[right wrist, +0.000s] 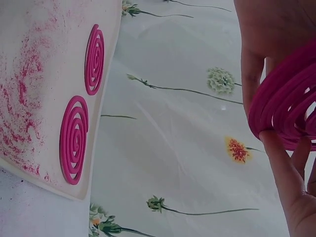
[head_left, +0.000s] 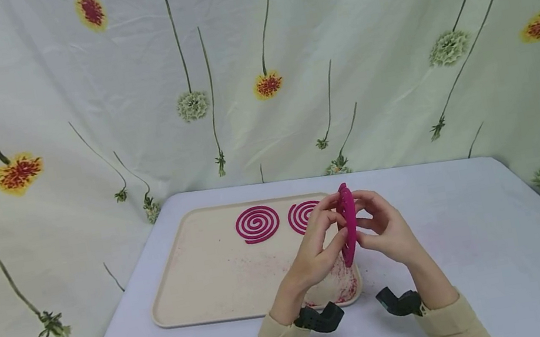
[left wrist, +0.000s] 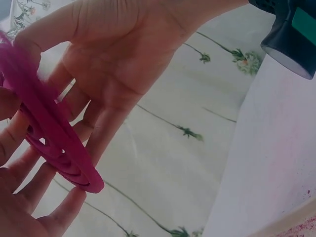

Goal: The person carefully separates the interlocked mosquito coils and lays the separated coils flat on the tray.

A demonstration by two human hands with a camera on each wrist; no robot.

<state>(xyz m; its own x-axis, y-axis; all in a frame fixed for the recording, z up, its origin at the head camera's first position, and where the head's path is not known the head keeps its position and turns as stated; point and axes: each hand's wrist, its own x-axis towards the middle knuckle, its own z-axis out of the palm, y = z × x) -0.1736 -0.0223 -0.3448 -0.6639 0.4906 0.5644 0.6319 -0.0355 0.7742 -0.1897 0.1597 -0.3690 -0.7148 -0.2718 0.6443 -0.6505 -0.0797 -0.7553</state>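
One magenta coil (head_left: pixel 348 209) is held upright, seen nearly edge-on in the head view, in front of the tray's right edge. It is gripped between the fingers of the left hand (head_left: pixel 314 249) on one side and the right hand (head_left: pixel 386 226) on the other. Round windings with narrow gaps are shown in the wrist views; whether one layer or two is held cannot be told. Near the far edge of the beige tray (head_left: pixel 197 276), a left spiral (head_left: pixel 257 224) and a right spiral (head_left: pixel 295 218) are laid flat, the latter partly covered from view by the left hand. The tray's near right corner is speckled with magenta crumbs (head_left: pixel 346 287). The white counter (head_left: pixel 473 230) is backed by a flowered cloth (head_left: pixel 375 25).
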